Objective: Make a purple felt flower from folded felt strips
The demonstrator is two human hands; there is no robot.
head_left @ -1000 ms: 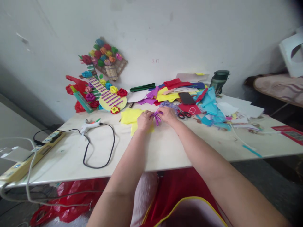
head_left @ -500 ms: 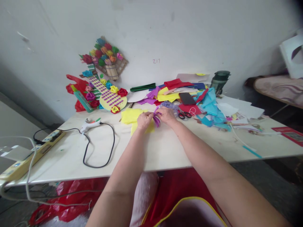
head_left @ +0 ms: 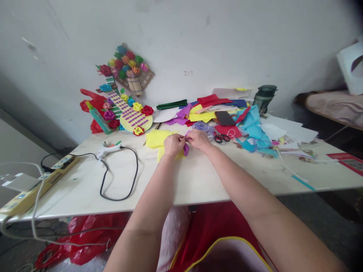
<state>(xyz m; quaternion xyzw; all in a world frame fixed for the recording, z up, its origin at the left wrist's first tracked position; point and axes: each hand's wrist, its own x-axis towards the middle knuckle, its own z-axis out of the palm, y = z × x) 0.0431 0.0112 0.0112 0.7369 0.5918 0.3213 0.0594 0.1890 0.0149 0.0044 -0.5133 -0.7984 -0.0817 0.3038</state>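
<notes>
Both of my hands meet above the middle of the table. Between their fingertips is a small piece of purple crepe paper [head_left: 186, 150], partly hidden by the fingers. My left hand [head_left: 173, 144] pinches it from the left, and my right hand [head_left: 199, 140] grips it from the right. Yellow crepe paper [head_left: 155, 138] lies flat beneath and beside my left hand. Just behind my right hand sits a heap of pale purple shreds [head_left: 204, 127]. Scissors with black and red handles [head_left: 222, 138] rest to the right of that hand.
A white glue gun [head_left: 107, 150] with a looped black cord lies left, near a power strip [head_left: 42, 185]. Paper-flower crafts [head_left: 136, 117] and a glue bottle [head_left: 99, 119] stand behind. Coloured paper, a phone [head_left: 225, 118] and a dark green bottle [head_left: 264, 99] line the back.
The purple paper between my fingers has changed shape: its spread strips now look more gathered, with one end hanging below the fingers. My hands stay close together in nearly the same place.
</notes>
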